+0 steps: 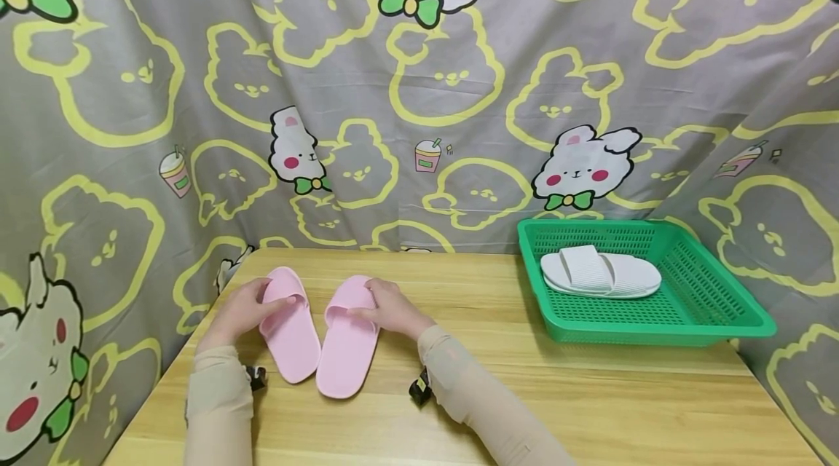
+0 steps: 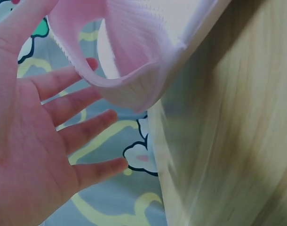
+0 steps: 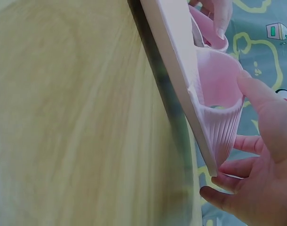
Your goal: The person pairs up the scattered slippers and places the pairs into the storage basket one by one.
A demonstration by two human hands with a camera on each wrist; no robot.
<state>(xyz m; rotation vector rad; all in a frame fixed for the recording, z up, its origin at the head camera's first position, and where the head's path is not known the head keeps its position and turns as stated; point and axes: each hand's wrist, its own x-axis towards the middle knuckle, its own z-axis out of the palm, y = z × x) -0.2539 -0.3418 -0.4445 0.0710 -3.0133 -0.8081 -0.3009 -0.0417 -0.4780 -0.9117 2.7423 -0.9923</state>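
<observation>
Two pink slippers lie side by side on the wooden table, straps at the far end and heels toward me. At the left slipper (image 1: pixel 293 342), my left hand (image 1: pixel 244 312) reaches round the outer side of the strap, thumb over its rim. The left wrist view shows this hand's fingers spread and nearly straight, with the index fingertip behind the strap. My right hand (image 1: pixel 395 312) holds the right slipper (image 1: pixel 345 360) by its strap, thumb at the rim and fingers along the outer side near the toe.
A green plastic basket (image 1: pixel 639 335) stands at the right back of the table (image 1: pixel 459 320). White slippers (image 1: pixel 632 277) lie inside it. A grey patterned curtain (image 1: pixel 452 145) hangs behind and beside the table.
</observation>
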